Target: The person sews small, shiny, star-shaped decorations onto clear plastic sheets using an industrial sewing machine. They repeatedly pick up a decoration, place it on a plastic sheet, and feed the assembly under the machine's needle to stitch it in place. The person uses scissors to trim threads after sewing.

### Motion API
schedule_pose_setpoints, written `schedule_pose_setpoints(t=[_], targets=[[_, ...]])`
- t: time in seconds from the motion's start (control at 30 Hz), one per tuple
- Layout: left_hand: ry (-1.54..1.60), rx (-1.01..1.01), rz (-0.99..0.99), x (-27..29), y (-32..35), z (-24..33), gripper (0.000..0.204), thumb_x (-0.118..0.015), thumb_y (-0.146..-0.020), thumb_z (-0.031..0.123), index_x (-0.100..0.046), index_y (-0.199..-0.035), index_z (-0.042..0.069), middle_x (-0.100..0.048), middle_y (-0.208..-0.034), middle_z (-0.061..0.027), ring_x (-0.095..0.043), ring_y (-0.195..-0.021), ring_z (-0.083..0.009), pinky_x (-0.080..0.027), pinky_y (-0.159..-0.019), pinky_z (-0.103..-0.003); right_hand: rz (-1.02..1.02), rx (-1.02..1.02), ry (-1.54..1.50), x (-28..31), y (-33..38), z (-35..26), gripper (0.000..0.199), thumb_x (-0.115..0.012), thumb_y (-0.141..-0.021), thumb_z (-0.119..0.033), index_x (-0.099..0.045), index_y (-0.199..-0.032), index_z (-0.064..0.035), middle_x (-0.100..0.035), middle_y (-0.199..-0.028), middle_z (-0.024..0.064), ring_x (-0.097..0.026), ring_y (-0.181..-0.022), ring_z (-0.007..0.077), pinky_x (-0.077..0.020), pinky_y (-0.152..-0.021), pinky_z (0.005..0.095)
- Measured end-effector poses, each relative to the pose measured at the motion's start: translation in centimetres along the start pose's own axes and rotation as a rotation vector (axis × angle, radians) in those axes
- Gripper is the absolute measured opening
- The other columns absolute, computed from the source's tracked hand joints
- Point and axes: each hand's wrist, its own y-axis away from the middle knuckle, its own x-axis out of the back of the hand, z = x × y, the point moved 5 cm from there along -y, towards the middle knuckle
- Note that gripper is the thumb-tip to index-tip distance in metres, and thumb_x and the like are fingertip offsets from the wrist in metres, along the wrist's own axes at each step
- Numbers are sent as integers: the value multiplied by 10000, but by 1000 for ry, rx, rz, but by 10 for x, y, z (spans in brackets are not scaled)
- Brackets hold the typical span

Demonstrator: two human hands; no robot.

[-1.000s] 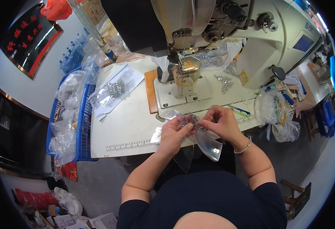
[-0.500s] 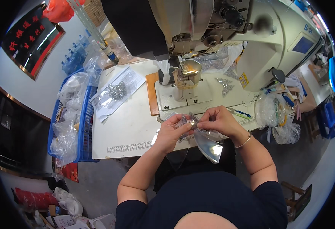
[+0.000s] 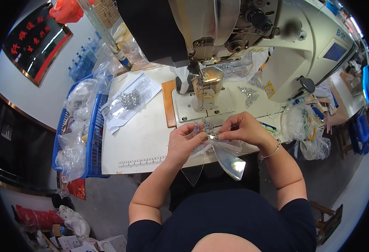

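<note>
A silvery, sparkling bow (image 3: pixel 208 127) with long clear plastic tails (image 3: pixel 228 160) is held just over the table's front edge. At its centre, the fingertips of my left hand (image 3: pixel 185 141) pinch it from the left. My right hand (image 3: pixel 244 129) closes thumb and finger on the same middle part from the right. The tails hang below the hands, past the table edge. Beyond them stands a sewing machine (image 3: pixel 308 54), its presser area (image 3: pixel 207 84) above a metal plate. My fingers cover much of the bow's knot.
Left on the white table (image 3: pixel 130 143) lies a clear bag of silver pieces (image 3: pixel 130 100). A similar silver piece (image 3: pixel 248 96) rests right of the machine plate. A blue pen (image 3: pixel 268 126) lies near my right hand. A blue basket (image 3: pixel 93 138) of plastic bags stands left.
The right hand has risen slightly and the left shifted a little left. More of the bow's upper loops and the left clear tail now show. Both hands keep their pinch.
</note>
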Motion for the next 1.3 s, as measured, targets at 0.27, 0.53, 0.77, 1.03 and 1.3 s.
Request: schedule_pose_setpoints(t=[0.27, 0.53, 0.77, 1.03, 1.3], targets=[[-37, -31, 95, 3, 0, -2, 288, -667, -791, 26, -573, -1052, -51, -623, -926, -82, -624, -811, -136, -525, -714, -241, 233, 253, 323, -14, 6, -13, 131, -749, -707, -79, -645, -714, 0, -634, -679, 30, -554, -611, 68, -446, -560, 217], [76, -16, -39, 0, -14, 18, 321, -680, -778, 33, -548, -1057, -57, -626, -891, -92, -621, -748, -143, -513, -667, -256, 150, 112, -76, 0, -10, -8, 106, -734, -725, -53, -640, -707, -8, -616, -640, 26, -541, -571, 71, -424, -532, 213], [27, 42, -59, -3, -50, 74, 283, -658, -772, 19, -540, -1022, -42, -614, -878, -98, -628, -727, -161, -517, -652, -250, 157, 41, -366, 13, -41, -40, 134, -690, -761, -62, -583, -680, -59, -568, -613, 23, -487, -506, 78, -355, -463, 218], [-87, 155, -102, -5, -87, 113, 207, -636, -772, -15, -540, -945, -75, -587, -904, -133, -639, -749, -184, -559, -674, -263, 202, -46, -515, 21, -61, -53, 144, -661, -788, -106, -566, -692, -56, -558, -633, 18, -476, -480, 87, -343, -426, 209], [-193, -20, -137, -6, -93, 125, 177, -658, -772, -22, -576, -891, -124, -608, -892, -136, -646, -724, -189, -571, -681, -266, 369, 187, 81, 35, -62, -87, 191, -712, -764, -147, -622, -641, -31, -577, -581, 15, -500, -488, 68, -393, -463, 207]])
